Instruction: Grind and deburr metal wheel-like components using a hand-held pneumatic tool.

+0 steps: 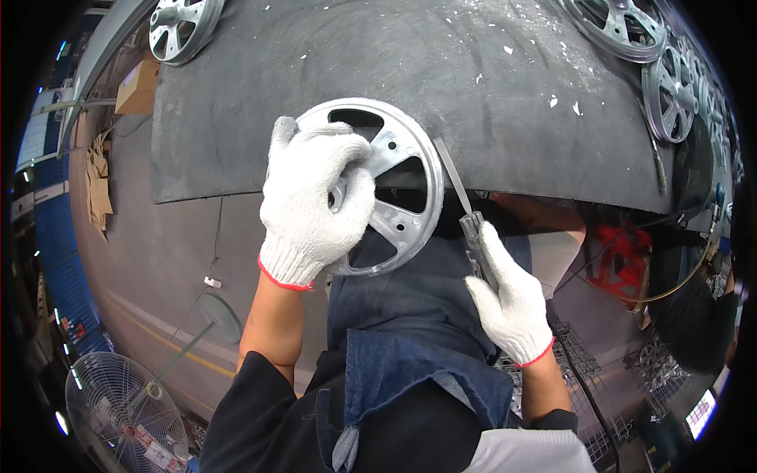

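Spoked wheel (382, 159); labelled fan (128, 430)

Floor fan (126, 414) is standing near left on a round base (224, 317). Cardboard box (136, 88) is sitting far left, torn cardboard (98, 185) is lying nearer. Red object (619, 264) is standing right; lit screen (700, 414) is glowing near right, wire basket (582, 359) is sitting left of it.
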The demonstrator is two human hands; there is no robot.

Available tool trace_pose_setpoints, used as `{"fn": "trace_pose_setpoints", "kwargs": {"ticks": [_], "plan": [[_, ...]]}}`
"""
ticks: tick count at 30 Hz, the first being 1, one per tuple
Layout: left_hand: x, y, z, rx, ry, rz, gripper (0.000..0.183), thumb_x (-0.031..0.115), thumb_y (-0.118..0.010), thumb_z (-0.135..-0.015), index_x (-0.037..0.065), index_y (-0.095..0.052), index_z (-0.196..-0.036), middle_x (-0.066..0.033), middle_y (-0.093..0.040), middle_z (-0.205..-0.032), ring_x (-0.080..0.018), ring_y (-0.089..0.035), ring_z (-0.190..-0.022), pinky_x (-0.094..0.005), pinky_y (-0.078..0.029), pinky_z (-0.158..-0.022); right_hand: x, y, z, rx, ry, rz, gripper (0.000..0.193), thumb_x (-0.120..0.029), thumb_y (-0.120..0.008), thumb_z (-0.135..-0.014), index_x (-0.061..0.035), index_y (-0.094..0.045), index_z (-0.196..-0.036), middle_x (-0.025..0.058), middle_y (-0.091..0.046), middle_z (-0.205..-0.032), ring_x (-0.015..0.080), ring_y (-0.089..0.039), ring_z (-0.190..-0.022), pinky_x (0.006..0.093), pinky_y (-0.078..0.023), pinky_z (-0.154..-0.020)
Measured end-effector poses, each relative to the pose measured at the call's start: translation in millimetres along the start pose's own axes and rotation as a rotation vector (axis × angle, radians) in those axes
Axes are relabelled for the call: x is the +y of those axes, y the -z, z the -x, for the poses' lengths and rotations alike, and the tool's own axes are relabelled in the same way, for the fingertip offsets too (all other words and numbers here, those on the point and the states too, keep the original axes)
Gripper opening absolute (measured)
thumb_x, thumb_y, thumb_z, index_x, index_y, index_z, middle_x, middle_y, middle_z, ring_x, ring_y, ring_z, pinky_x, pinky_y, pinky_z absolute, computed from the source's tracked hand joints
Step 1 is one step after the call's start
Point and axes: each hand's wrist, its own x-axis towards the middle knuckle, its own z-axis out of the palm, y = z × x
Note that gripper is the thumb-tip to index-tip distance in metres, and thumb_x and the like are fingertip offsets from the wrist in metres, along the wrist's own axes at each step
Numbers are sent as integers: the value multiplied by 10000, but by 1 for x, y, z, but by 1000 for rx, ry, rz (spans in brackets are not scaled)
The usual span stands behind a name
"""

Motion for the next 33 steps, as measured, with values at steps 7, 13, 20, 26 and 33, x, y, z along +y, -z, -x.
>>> {"fn": "trace_pose_setpoints", "kwargs": {"ticks": [7, 13, 20, 26, 33], "plan": [[1, 4, -2, -47, 11, 4, 243, 42, -756, -906, 67, -821, -1139, -144, -836, -1134, -345, -781, -1244, -603, -338, -1333, -9, 3, -2, -71, -64, 72, 768, -97, -825, -978, -177, -580, -1701, 188, -782, -1011, 378, -775, -866, 446, -633, -854], [1, 1, 2, 108, -88, -98, 317, 100, -899, -858, 37, -808, -1155, -133, -796, -1094, -335, -776, -1108, -556, -493, -1168, -13, 3, -6, -74, -62, 80, 770, -97, -811, -989, -198, -567, -1712, 188, -769, -976, 408, -761, -854, 468, -628, -847], [21, -1, 24, 55, 254, -190, 543, 250, -1072, -764, 13, -795, -1167, -120, -757, -1047, -255, -757, -936, -388, -612, -848, 4, -18, 16, 24, -45, -98, 791, -121, -801, -1004, -228, -532, -1740, 179, -756, -1006, 390, -767, -846, 473, -630, -824], [28, 9, 11, -5, 294, -187, 466, 285, -1055, -793, 19, -798, -1076, -122, -763, -1009, -255, -757, -898, -384, -601, -831, -10, -1, 10, -36, -56, 159, 797, -182, -832, -992, -271, -550, -1732, 129, -669, -858, 343, -712, -682, 463, -609, -684], [44, 16, 0, -120, 479, -257, 408, 344, -988, -887, 29, -809, -1074, -143, -807, -908, -241, -791, -817, -370, -607, -777, -9, 4, 10, -11, -13, 91, 792, -213, -811, -1011, -322, -526, -1742, 134, -665, -851, 358, -720, -714, 485, -613, -710]]}}
